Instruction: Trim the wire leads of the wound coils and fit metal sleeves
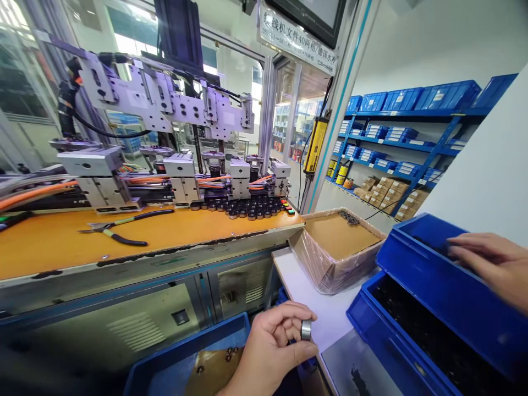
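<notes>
Sign (297, 38) reads "绕线机文件40两相". Left hand (274, 344) pinches a ring (306, 330); right hand (493, 258) is at a blue bin (429, 267), grip unclear. Pliers (108, 226) lie on the orange bench (198, 225).

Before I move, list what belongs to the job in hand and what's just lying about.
In use:
- small metal part, held in the left hand
- upper blue bin, right hand at its opening

Apparently just lying about:
- pliers on the orange bench
- stacked cardboard boxes in the background

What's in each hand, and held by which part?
Left hand: a small metal cylinder between thumb and fingers, exact contact unclear. Right hand: blurred, cannot tell.
</notes>
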### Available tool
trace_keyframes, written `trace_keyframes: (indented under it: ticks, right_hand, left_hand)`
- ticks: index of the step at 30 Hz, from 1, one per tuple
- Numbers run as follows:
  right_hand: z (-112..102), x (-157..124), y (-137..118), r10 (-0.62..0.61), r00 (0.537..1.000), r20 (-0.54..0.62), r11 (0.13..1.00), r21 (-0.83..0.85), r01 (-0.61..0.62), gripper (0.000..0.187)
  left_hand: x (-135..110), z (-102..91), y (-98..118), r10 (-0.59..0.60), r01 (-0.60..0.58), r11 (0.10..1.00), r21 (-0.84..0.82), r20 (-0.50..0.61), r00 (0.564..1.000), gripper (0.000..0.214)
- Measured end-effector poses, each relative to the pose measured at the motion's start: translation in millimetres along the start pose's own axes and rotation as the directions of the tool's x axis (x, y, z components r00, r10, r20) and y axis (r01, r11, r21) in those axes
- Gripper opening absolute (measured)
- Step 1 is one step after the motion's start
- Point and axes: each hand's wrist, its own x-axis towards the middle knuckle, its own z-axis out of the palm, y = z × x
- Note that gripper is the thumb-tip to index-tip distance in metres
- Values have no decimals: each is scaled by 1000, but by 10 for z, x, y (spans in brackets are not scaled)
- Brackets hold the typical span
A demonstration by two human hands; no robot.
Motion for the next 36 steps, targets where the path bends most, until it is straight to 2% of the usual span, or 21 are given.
trace_keyframes:
  ticks: [1,2,3,4,6,9,11,16,19,23,26,29,33,36]
  right_hand:
    - [40,-47,-187,-56,993,106,992,115,43,30]
    - [83,-126,-412,-149,977,153,966,236,110,23]
    - [131,-228,-656,-213,968,135,927,341,157,16]
    - [186,-342,-900,-253,951,177,884,442,153,13]
    - [305,-563,-1312,-292,939,181,771,625,119,13]
    - [452,-773,-1616,-345,922,174,629,772,89,18]
    - [506,-826,-1639,-359,916,181,599,797,77,17]
    - [526,-853,-1547,-316,930,186,618,784,53,16]
    - [499,-859,-1531,-330,927,178,630,773,76,21]
    - [483,-884,-1522,-396,904,163,651,744,151,33]
    - [509,-914,-1520,-409,907,99,675,701,228,29]
    - [528,-924,-1525,-430,901,61,685,672,282,22]
    - [523,-912,-1527,-462,887,24,684,646,339,22]
    - [526,-917,-1523,-468,883,21,675,654,342,23]
  left_hand:
    - [2,23,-1,-14,14,1000,-1,-7,1000,39]
    - [0,47,-5,-37,37,999,-2,-5,999,41]
    - [-6,72,-10,-65,65,998,-5,1,998,42]
    - [-14,95,-16,-93,93,996,-5,9,996,41]
    - [-33,134,-35,-139,139,990,4,32,990,39]
    - [-51,178,-107,-157,158,987,-6,79,984,37]
    - [-50,206,-191,-138,144,989,-40,114,984,38]
    - [-14,289,-349,-152,171,977,-131,145,978,37]
    - [3,309,-313,-140,158,981,-112,149,979,36]
    - [-12,294,-220,-29,37,997,-68,128,991,40]
    - [-36,286,-190,18,-13,999,-40,128,992,47]
    - [-57,283,-189,-3,10,999,-52,129,992,50]
    - [-70,277,-192,-79,89,994,-64,142,987,49]
    - [-70,275,-187,-89,102,992,-78,149,985,49]
